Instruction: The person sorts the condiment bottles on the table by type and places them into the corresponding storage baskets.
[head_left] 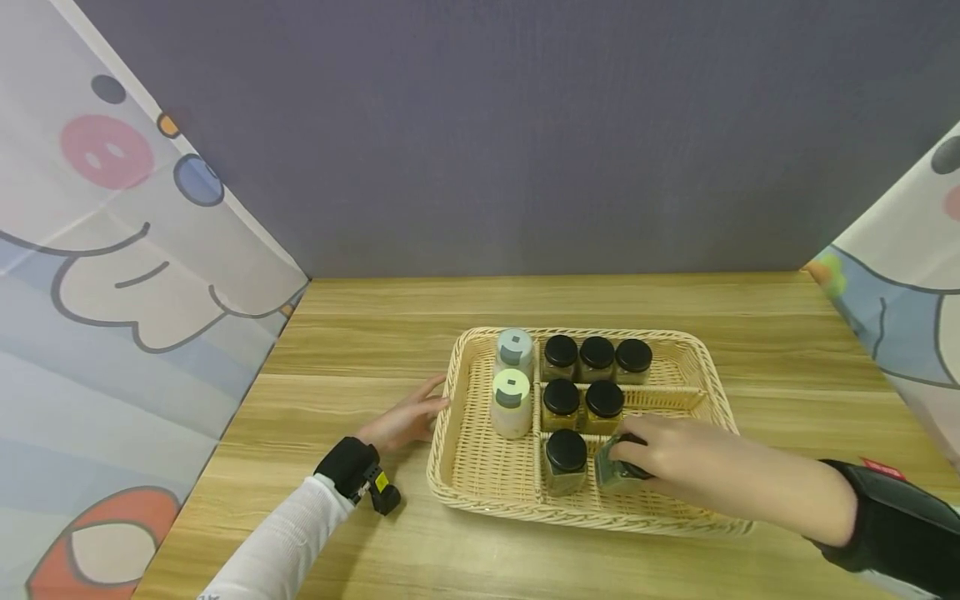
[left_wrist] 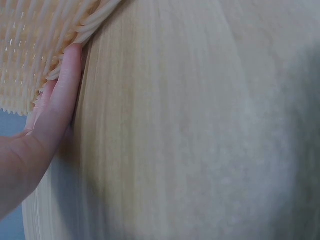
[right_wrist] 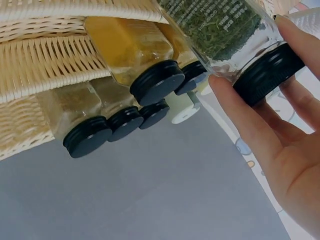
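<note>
My right hand [head_left: 663, 450] pinches a clear spice jar [right_wrist: 217, 30] of dried green herbs near its black lid. The jar stands tilted in the front compartment of a woven basket [head_left: 487, 506]. Just left of it is another black-lidded jar [head_left: 566, 467]. Against the basket's left outer wall rests my left hand [head_left: 405, 423], its fingers [left_wrist: 67, 82] fairly straight and touching the weave under the rim. Two jars with yellow contents [right_wrist: 135, 47] sit in the middle compartment.
Three black-lidded jars [head_left: 597, 358] line the back compartment. In the left compartment stand a pale blue-topped bottle [head_left: 514, 346] and a yellow-green-topped bottle [head_left: 512, 408]. A grey wall panel [head_left: 510, 167] rises behind the wooden table [head_left: 360, 333], with cartoon-print cloths [head_left: 150, 250] at both sides.
</note>
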